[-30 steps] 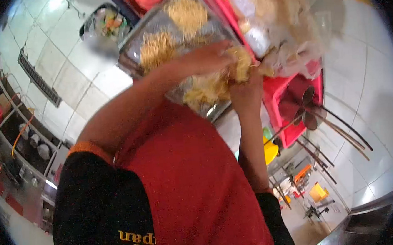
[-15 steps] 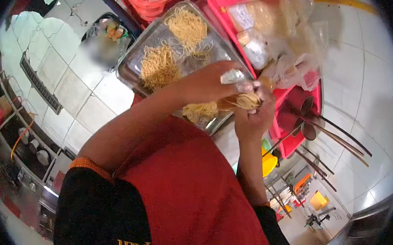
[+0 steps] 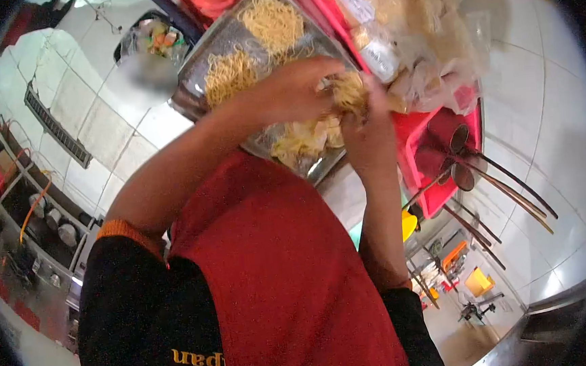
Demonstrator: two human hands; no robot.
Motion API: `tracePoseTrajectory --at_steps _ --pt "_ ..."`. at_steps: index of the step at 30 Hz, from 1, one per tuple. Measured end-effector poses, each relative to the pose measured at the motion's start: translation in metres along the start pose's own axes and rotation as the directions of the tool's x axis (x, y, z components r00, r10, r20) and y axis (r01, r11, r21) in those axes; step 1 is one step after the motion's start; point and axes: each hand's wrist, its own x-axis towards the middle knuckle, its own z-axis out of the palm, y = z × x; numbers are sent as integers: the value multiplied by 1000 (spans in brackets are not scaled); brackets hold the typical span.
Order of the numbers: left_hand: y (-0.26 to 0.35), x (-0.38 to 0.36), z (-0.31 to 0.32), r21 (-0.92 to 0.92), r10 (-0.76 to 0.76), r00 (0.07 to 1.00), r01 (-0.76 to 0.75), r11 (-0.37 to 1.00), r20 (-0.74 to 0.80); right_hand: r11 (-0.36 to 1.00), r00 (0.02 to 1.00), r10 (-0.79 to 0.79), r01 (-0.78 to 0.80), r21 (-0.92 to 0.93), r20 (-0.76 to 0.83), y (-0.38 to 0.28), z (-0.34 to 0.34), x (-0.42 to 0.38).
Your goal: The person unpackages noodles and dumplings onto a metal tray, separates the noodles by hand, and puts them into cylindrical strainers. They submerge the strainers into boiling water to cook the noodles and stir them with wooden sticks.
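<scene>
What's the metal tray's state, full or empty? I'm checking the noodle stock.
Partly full: the metal tray holds separate noodle heaps, with bare metal between them.

A clump of yellow noodles [image 3: 349,92] is gripped between the left hand [image 3: 293,91] and the right hand [image 3: 366,140], above the near edge of a metal tray [image 3: 194,88]. More noodle piles [image 3: 271,22] are spread across the tray. Bagged noodles [image 3: 405,32] are stacked in a red crate [image 3: 437,200] just beside it.

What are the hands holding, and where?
Both hands, left hand and right hand, grip a bundle of noodles from opposite sides, above the metal tray.
</scene>
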Motion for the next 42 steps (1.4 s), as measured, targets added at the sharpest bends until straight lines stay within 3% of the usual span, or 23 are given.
tracePoseTrajectory --at_steps 2,3,4,6,8,10,11,12,14,16,18,19,22,24,26,27,30,31,34,36,38,40,42 --pt "4 7 -2 -320 103 994 -112 941 -46 967 967 218 -232 101 130 -10 1 5" --pt "5 7 -6 -279 -52 998 61 958 38 931 963 264 -268 249 50 -24 -5 2" --pt "-1 2 -2 -290 -69 997 78 954 42 927 959 274 -282 247 68 -23 -2 -1" --pt "-5 6 -6 -50 -20 997 24 998 77 985 983 171 -171 -5 63 -14 8 1" --pt "-4 13 -1 -203 26 989 4 979 146 979 975 178 -190 78 133 -6 8 2" --pt "-20 12 3 -122 -33 983 55 991 181 995 987 -69 78 56 -146 -6 1 -3" --pt "-16 12 -8 -78 -97 974 115 990 205 903 948 100 41 427 -302 -3 15 -7" --pt "-12 13 -5 -75 -94 973 112 991 213 903 945 106 39 427 -309 1 16 -3" --pt "-3 22 4 -218 41 989 -9 976 141 998 999 -40 40 -38 3 5 6 9" --pt "-16 23 5 -177 -40 995 56 983 94 996 1000 -16 16 84 8 -6 -4 12" --pt "-19 25 -11 60 -116 988 111 992 100 942 957 97 0 335 -272 -15 -4 5" --pt "-13 25 -9 98 49 999 -50 994 8 989 977 -147 146 -16 -153 -7 -8 14" --pt "20 31 -17 -171 90 985 -64 983 146 998 992 -59 62 22 -114 -5 -6 14" --pt "4 34 -16 -128 60 988 -42 991 141 993 975 -117 110 -45 -190 -8 -9 12" --pt "-1 39 -22 124 -4 996 -8 992 93 997 976 -70 74 12 -204 -4 -4 15" --pt "-1 43 -24 135 6 994 -21 991 109 999 999 49 -49 -3 -14 1 -3 18" --pt "2 34 -14 63 84 996 -86 994 40 991 982 64 -41 126 -180 4 0 9" --pt "-20 37 -12 157 -94 994 84 984 56 990 942 -141 131 -52 -304 -1 -8 12" --pt "-18 31 -20 207 -51 999 49 977 3 982 959 -189 189 -21 -212 24 5 13" --pt "-22 23 -17 178 -38 999 36 983 6 987 992 -121 124 -105 35 49 23 13" --pt "-24 21 -28 194 -8 999 16 981 -40 988 1000 -13 16 -154 24 50 34 -6" --pt "-21 5 -26 529 -345 938 274 803 39 987 998 3 7 -161 61 49 34 -25" --pt "-36 -10 -5 480 -401 912 316 818 83 983 994 49 -30 -180 102 55 46 -47"
